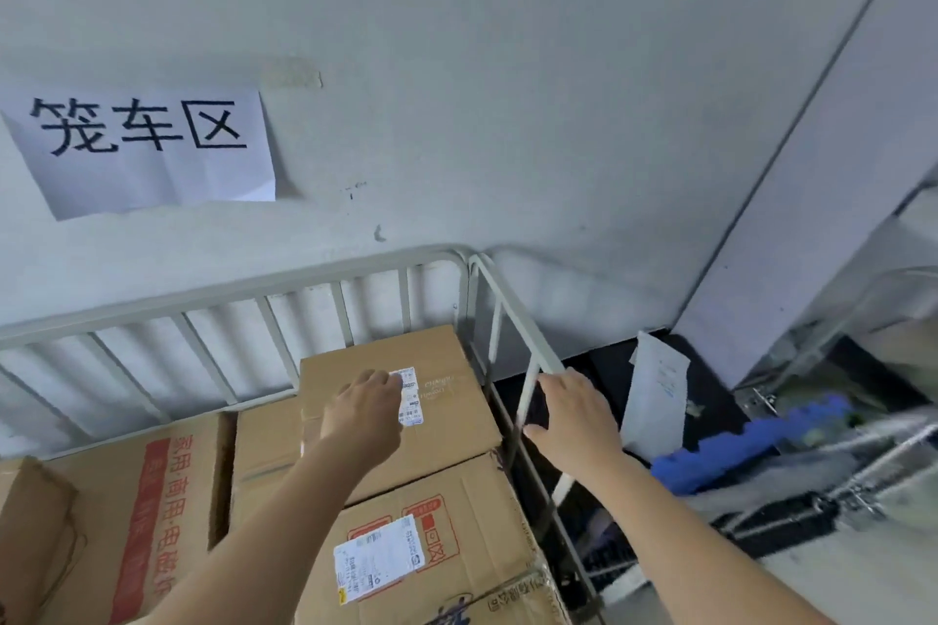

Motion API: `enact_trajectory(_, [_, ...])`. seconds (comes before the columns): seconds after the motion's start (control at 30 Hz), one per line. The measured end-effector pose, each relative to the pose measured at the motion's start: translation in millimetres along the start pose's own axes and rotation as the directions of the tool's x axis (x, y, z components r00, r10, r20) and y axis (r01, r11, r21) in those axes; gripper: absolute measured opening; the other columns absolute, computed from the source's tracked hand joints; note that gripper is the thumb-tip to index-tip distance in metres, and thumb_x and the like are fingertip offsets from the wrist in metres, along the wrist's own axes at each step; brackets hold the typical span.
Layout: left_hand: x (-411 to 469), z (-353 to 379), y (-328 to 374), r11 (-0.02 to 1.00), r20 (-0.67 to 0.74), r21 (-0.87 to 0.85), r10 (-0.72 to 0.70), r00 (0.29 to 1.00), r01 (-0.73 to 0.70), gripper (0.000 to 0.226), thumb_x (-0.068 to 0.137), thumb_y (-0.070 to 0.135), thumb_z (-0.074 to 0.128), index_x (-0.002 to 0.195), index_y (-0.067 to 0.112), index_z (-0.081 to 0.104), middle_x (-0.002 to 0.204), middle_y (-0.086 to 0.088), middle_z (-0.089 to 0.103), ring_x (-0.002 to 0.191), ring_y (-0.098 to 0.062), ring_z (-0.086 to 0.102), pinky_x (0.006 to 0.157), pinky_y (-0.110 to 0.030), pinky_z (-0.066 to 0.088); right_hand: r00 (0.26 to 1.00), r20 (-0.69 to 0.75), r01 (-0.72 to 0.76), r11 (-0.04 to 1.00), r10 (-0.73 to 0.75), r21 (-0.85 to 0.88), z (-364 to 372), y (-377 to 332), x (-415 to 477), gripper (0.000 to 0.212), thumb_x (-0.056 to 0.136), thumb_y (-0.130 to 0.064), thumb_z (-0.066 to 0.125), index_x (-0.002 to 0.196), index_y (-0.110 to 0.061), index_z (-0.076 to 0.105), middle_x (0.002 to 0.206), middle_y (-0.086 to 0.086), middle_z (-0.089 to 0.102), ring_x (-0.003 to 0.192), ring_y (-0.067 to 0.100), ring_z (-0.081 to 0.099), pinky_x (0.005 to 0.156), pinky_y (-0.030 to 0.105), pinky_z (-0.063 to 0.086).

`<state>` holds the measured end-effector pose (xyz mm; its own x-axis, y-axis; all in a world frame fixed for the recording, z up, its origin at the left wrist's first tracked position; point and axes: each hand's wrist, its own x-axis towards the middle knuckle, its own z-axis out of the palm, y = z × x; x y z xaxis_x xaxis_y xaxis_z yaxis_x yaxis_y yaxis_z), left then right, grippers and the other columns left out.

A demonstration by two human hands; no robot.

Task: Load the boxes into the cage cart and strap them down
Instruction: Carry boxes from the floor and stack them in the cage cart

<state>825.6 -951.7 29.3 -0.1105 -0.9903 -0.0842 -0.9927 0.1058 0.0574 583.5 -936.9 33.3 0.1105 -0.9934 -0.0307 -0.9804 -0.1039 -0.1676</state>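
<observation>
left hand [363, 414] lies palm down on the top box [446, 421], fingers mostly straight, fingertips touching its white label [408, 396]; not gripping anything. right hand [573, 421] is laid over the side rail [512, 309] of the cage cart [228, 292], thumb spread out to the inner side; cannot tell whether the fingers wrap the bar or just rest on it, they're hidden behind the hand. top box sits in the cart's back right corner, stacked on other boxes. in front of it is a lower box [477, 487] with red print and its own label, against the same side rail. to the left a box with a red stripe [101, 497] lies near the back rail. paper sign [142, 147] with black characters is on the wall [507, 91]. blurred blue object [736, 447] outside the cart on the right.
</observation>
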Motion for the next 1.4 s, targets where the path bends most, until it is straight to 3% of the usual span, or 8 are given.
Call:
enact_trajectory(0.17, [-35,-48,53,0.972,-0.094,0.039,0.236,0.967,-0.234,0.027,0.092,0.022,0.058,0.117,0.018,0.049,0.121,0.002,0.053,0.117,-0.019,0.049,0.089,-0.028,0.04,0.984,-0.077,-0.163,0.986,0.159,-0.046,-49,17,-85,0.058,0.091,-0.042,0.059,0.139,-0.015,0.04,0.137,0.002,0.045,0.132,0.023,0.038,0.105,0.033,0.034])
enact_trajectory(0.27, [-58,-72,89,0.935,-0.145,0.063,0.354,0.924,-0.349,0.025,0.091,0.017,0.056,0.116,0.017,0.05,0.118,0.001,0.054,0.116,-0.021,0.05,0.088,-0.03,0.04,0.96,-0.136,-0.257,0.965,0.247,-0.06,-74,32,-140,0.052,0.09,-0.038,0.058,0.134,-0.016,0.043,0.135,0.002,0.047,0.128,0.022,0.04,0.103,0.034,0.035])
enact_trajectory(0.37, [-82,-89,127,0.874,-0.162,0.107,0.485,0.859,-0.474,0.031,0.09,0.012,0.05,0.12,0.016,0.05,0.119,0.0,0.055,0.119,-0.022,0.048,0.094,-0.035,0.044,0.921,-0.18,-0.356,0.934,0.345,-0.029,-95,48,-198,0.055,0.09,-0.04,0.059,0.136,-0.016,0.042,0.138,0.003,0.046,0.131,0.023,0.037,0.106,0.034,0.033])
enact_trajectory(0.57, [-145,-108,219,0.737,-0.191,0.181,0.676,0.711,-0.652,0.029,0.089,0.02,0.054,0.117,0.016,0.049,0.12,0.0,0.055,0.118,-0.021,0.048,0.089,-0.033,0.042,0.799,-0.269,-0.56,0.828,0.538,-0.009,-125,81,-326,0.067,0.089,-0.045,0.061,0.144,-0.016,0.036,0.142,0.004,0.042,0.135,0.023,0.034,0.11,0.035,0.031])
enact_trajectory(0.77, [-244,-111,312,0.564,-0.168,0.209,0.826,0.539,-0.799,0.039,0.091,0.026,0.055,0.127,0.016,0.046,0.128,-0.002,0.053,0.12,-0.023,0.048,0.093,-0.036,0.043,0.611,-0.308,-0.767,0.641,0.729,-0.005,-140,98,-482,0.051,0.09,-0.043,0.058,0.131,-0.017,0.045,0.131,0.005,0.047,0.123,0.025,0.043,0.099,0.033,0.036])
enact_trajectory(0.97, [-374,-102,382,0.393,-0.134,0.153,0.917,0.375,-0.907,0.029,0.091,0.021,0.054,0.118,0.013,0.05,0.118,-0.006,0.056,0.111,-0.027,0.055,0.083,-0.038,0.047,0.4,-0.289,-0.909,0.416,0.87,-0.006,-141,92,-654,0.061,0.089,-0.046,0.061,0.14,-0.019,0.041,0.138,0.005,0.045,0.13,0.023,0.04,0.105,0.033,0.034])
enact_trajectory(1.27, [-551,-60,467,0.111,-0.045,0.101,0.993,0.107,-0.989,0.047,0.09,0.027,0.057,0.133,0.017,0.044,0.13,-0.005,0.052,0.121,-0.026,0.05,0.095,-0.037,0.046,0.036,-0.221,-0.997,0.05,0.975,0.057,-124,54,-874,0.062,0.089,-0.043,0.061,0.141,-0.017,0.04,0.138,0.005,0.046,0.131,0.024,0.039,0.105,0.034,0.036])
enact_trajectory(1.4, [-619,-45,501,-0.007,0.007,0.127,1.0,-0.006,-0.992,0.043,0.092,0.028,0.055,0.132,0.015,0.043,0.131,-0.004,0.051,0.12,-0.025,0.05,0.091,-0.036,0.045,-0.105,-0.179,-0.993,-0.093,0.978,0.072,-112,40,-944,0.056,0.088,-0.043,0.061,0.135,-0.018,0.044,0.132,0.005,0.049,0.126,0.023,0.042,0.101,0.033,0.038])
